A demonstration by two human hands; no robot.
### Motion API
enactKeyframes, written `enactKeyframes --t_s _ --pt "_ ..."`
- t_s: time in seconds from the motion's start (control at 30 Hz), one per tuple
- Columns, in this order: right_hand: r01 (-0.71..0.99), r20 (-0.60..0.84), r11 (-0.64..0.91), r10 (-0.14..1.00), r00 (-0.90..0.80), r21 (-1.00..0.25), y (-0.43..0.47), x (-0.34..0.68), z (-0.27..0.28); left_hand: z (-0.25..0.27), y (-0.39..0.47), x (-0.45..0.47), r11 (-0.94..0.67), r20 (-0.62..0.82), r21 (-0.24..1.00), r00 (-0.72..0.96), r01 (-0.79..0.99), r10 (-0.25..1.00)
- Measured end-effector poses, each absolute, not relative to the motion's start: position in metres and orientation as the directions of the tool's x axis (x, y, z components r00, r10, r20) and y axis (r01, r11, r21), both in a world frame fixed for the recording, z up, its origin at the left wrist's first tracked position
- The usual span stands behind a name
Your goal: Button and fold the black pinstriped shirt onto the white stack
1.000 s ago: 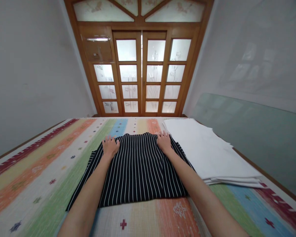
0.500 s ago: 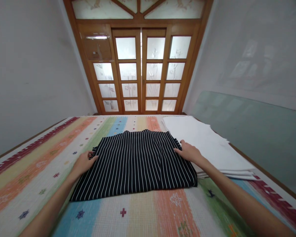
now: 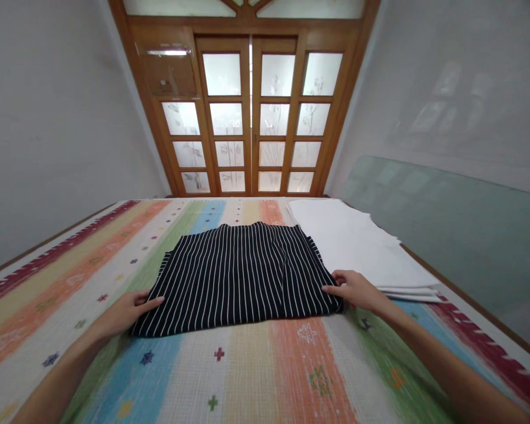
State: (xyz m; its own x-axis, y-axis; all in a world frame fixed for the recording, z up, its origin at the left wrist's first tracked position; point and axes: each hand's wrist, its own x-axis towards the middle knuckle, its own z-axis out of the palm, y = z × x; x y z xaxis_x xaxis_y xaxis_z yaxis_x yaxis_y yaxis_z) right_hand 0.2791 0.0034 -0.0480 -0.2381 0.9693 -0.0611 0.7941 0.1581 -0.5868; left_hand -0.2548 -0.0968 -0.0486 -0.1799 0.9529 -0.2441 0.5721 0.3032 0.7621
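A folded black garment with white stripes (image 3: 242,280) lies flat in front of me; what kind of garment it is I cannot tell. At its near left edge, my left hand (image 3: 130,312) has the thumb on top of the cloth and the fingers curled by the side, pinching the edge. My right hand (image 3: 353,288) pinches the right edge close to the near corner, thumb above and fingertips partly hidden.
Beneath the garment spreads a multicoloured striped cloth (image 3: 221,383). A stack of white sheets (image 3: 348,241) lies to the right, close to the garment. A pale green panel (image 3: 446,224) leans on the right wall, and wooden glazed doors (image 3: 251,135) stand beyond the far edge.
Both hands have slid nearer to me along the garment's sides, toward its near corners. The near edge looks straighter, and the camera view has tilted slightly down.
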Motion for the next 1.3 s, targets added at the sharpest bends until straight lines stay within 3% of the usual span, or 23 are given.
enactKeyframes --t_s 0.23,0.4,0.53,0.67,0.93,1.17,1.3 --pt "0.509 -0.018 0.069 0.986 -0.163 -0.858 -0.019 0.287 -0.052 -0.041 -0.122 -0.253 0.273 -0.114 0.786 -0.304 0.555 0.946" --pt "0.266 -0.197 -0.131 0.950 -0.240 -0.955 -0.032 0.289 -0.057 -0.047 -0.133 -0.259 0.303 -0.122 0.801 -0.355 0.516 0.927" --pt "0.321 -0.292 -0.189 0.904 -0.313 -0.928 -0.038 0.292 -0.062 -0.060 -0.142 -0.266 0.416 -0.260 0.795 -0.371 0.441 0.891" --pt "0.338 -0.294 -0.188 0.909 -0.296 -0.922 -0.042 0.299 -0.062 -0.063 -0.148 -0.268 0.463 -0.332 0.822 -0.382 0.332 0.863" --pt "0.375 -0.386 -0.268 0.877 -0.287 -0.887 -0.050 0.308 -0.066 -0.048 -0.160 -0.254 0.475 -0.363 0.780 -0.325 0.407 0.873" --pt "0.538 -0.243 -0.034 0.915 -0.323 -0.842 -0.048 0.323 -0.069 -0.047 -0.166 -0.257 0.424 -0.357 0.786 -0.230 0.449 0.905" --pt "0.536 -0.249 -0.059 0.924 -0.289 -0.842 -0.049 0.321 -0.065 -0.045 -0.166 -0.260 0.439 -0.382 0.749 -0.218 0.496 0.898"
